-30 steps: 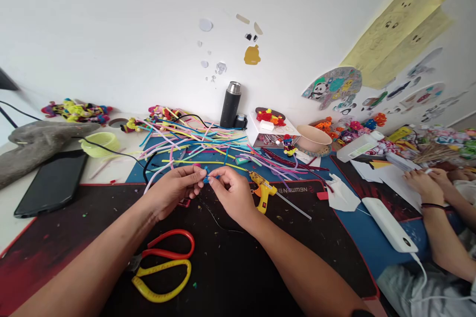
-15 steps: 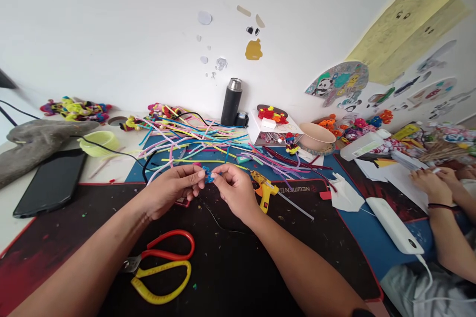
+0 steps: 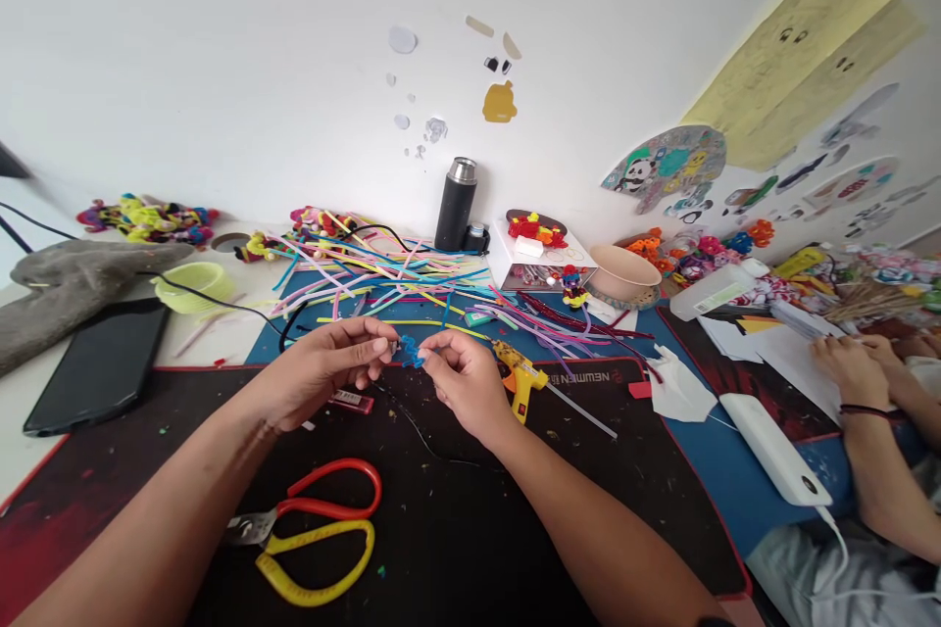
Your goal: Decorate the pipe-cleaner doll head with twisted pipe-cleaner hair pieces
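A small bent blue pipe-cleaner piece (image 3: 411,352) is pinched at its right end by my right hand (image 3: 465,378). On its left, my left hand (image 3: 334,362) is closed in a pinch, with a small pale tip showing at its fingertips; what it holds is too small to name. Both hands are above the dark mat (image 3: 441,529). Just right of my right hand lies a yellow glue gun (image 3: 523,380) with a clear stick. Scissors (image 3: 323,529) with one red and one yellow handle lie below my left hand.
Loose pipe cleaners (image 3: 382,265) spread behind my hands. A black flask (image 3: 456,206), white box (image 3: 540,265) and beige bowl (image 3: 623,274) stand at the wall. A phone (image 3: 103,362) lies left. A white power bank (image 3: 775,451) and another person's hands (image 3: 853,367) are at right.
My left hand has moved left, away from my right hand, and more of the blue piece shows between them. A red packet below my left hand is now more visible.
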The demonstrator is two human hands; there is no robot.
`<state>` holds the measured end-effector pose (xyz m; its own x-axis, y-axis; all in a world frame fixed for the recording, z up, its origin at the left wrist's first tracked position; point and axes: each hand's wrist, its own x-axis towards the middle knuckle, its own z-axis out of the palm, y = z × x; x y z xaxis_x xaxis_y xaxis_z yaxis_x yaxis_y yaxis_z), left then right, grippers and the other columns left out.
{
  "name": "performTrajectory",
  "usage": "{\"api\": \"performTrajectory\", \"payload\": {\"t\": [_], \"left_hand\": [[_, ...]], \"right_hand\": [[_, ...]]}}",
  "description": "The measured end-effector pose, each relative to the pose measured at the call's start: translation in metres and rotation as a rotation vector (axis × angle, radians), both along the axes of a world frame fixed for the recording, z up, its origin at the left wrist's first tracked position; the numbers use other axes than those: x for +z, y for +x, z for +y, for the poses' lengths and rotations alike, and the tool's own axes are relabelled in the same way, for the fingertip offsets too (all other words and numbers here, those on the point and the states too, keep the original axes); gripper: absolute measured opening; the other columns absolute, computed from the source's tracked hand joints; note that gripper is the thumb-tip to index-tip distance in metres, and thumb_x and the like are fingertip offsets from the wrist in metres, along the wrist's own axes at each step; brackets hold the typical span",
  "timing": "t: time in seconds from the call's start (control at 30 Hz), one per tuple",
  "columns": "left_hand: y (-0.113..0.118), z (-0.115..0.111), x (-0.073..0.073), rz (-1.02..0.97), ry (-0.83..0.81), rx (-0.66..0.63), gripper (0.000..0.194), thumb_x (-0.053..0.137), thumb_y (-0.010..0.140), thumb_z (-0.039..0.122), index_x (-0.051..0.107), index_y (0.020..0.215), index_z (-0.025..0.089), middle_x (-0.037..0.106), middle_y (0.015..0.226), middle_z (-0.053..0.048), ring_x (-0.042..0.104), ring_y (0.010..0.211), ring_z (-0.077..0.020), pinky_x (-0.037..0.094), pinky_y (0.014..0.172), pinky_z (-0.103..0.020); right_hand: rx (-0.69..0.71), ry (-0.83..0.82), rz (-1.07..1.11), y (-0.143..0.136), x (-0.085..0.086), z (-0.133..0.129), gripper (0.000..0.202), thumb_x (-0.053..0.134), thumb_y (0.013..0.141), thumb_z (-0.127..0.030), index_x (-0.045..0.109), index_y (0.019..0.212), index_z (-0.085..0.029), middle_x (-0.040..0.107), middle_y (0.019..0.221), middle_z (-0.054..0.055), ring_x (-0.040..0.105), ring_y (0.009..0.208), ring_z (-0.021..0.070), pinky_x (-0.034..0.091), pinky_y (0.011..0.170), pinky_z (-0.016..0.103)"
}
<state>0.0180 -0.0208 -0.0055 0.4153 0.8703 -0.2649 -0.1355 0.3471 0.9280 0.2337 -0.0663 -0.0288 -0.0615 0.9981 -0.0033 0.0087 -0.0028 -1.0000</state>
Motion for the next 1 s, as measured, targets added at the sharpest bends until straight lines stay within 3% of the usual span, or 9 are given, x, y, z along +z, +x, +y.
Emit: {"api": "performTrajectory", "payload": {"t": [0.17, 0.33, 0.43, 0.5, 0.6, 0.73, 0.87, 1.0], "left_hand": [[-0.014, 0.009, 0.007, 0.076, 0.102, 0.144, 0.047, 0.097, 0.065, 0.054, 0.078, 0.092, 0.02, 0.07, 0.079, -0.002, 0.059, 0.064, -0.0155, 0.046, 0.057, -0.026], [-0.015, 0.015, 0.0, 0.579, 0.49, 0.322, 0.037, 0.08, 0.076, 0.058, 0.079, 0.09, 0.024, 0.076, 0.084, -0.005, 0.067, 0.077, -0.0261, 0.05, 0.07, -0.034], [-0.009, 0.015, -0.013, 0.791, 0.718, 0.292, 0.03, 0.071, 0.087, 0.052, 0.08, 0.099, 0.026, 0.077, 0.094, -0.009, 0.071, 0.097, -0.0349, 0.053, 0.088, -0.04], [-0.004, 0.015, -0.023, 0.895, 0.835, 0.219, 0.038, 0.069, 0.091, 0.053, 0.08, 0.113, 0.024, 0.076, 0.107, -0.014, 0.068, 0.113, -0.0401, 0.051, 0.102, -0.047], [0.0, 0.017, -0.038, 1.05, 0.907, 0.09, 0.047, 0.072, 0.091, 0.049, 0.075, 0.128, 0.021, 0.074, 0.116, -0.016, 0.065, 0.117, -0.042, 0.051, 0.106, -0.054], [0.002, 0.021, -0.051, 1.142, 1.015, 0.009, 0.042, 0.072, 0.093, 0.04, 0.072, 0.13, 0.02, 0.073, 0.122, -0.016, 0.065, 0.116, -0.04, 0.05, 0.109, -0.056], [0.002, 0.023, -0.051, 1.122, 1.11, 0.02, 0.033, 0.066, 0.097, 0.034, 0.068, 0.126, 0.017, 0.072, 0.126, -0.018, 0.065, 0.118, -0.0395, 0.048, 0.111, -0.057], [0.003, 0.018, -0.042, 1.045, 1.164, 0.028, 0.029, 0.061, 0.099, 0.026, 0.063, 0.127, 0.019, 0.074, 0.123, -0.015, 0.068, 0.116, -0.0371, 0.05, 0.107, -0.053]], "right_hand": [[-0.004, -0.063, 0.068, -0.001, 0.007, 0.002, 0.032, 0.08, 0.086, -0.052, 0.067, 0.09, -0.023, 0.042, 0.052, -0.011, 0.035, 0.039, 0.008, 0.029, 0.04, 0.023], [-0.017, -0.173, 0.227, 0.002, 0.013, 0.001, 0.035, 0.084, 0.08, -0.05, 0.065, 0.09, -0.022, 0.04, 0.047, -0.013, 0.029, 0.038, 0.0065, 0.021, 0.039, 0.022], [-0.021, -0.247, 0.309, 0.004, 0.012, 0.0, 0.035, 0.085, 0.078, -0.046, 0.065, 0.092, -0.021, 0.04, 0.046, -0.014, 0.027, 0.038, 0.0054, 0.016, 0.041, 0.022], [-0.013, -0.285, 0.349, 0.004, 0.011, 0.0, 0.035, 0.085, 0.078, -0.044, 0.066, 0.094, -0.02, 0.04, 0.046, -0.014, 0.027, 0.038, 0.005, 0.015, 0.042, 0.023], [0.002, -0.336, 0.403, 0.001, 0.009, 0.0, 0.036, 0.086, 0.078, -0.043, 0.066, 0.096, -0.02, 0.039, 0.047, -0.015, 0.026, 0.038, 0.0048, 0.013, 0.043, 0.023], [0.04, -0.428, 0.49, -0.004, 0.008, 0.001, 0.038, 0.088, 0.076, -0.041, 0.065, 0.097, -0.02, 0.038, 0.047, -0.015, 0.024, 0.039, 0.0046, 0.01, 0.045, 0.024], [0.119, -0.545, 0.587, -0.009, 0.012, 0.002, 0.037, 0.089, 0.075, -0.037, 0.059, 0.089, -0.022, 0.038, 0.047, -0.015, 0.021, 0.039, 0.0046, 0.008, 0.045, 0.025], [0.174, -0.626, 0.668, -0.011, 0.018, 0.004, 0.039, 0.087, 0.076, -0.029, 0.049, 0.079, -0.024, 0.036, 0.045, -0.015, 0.018, 0.038, 0.0054, 0.007, 0.044, 0.026]]}}
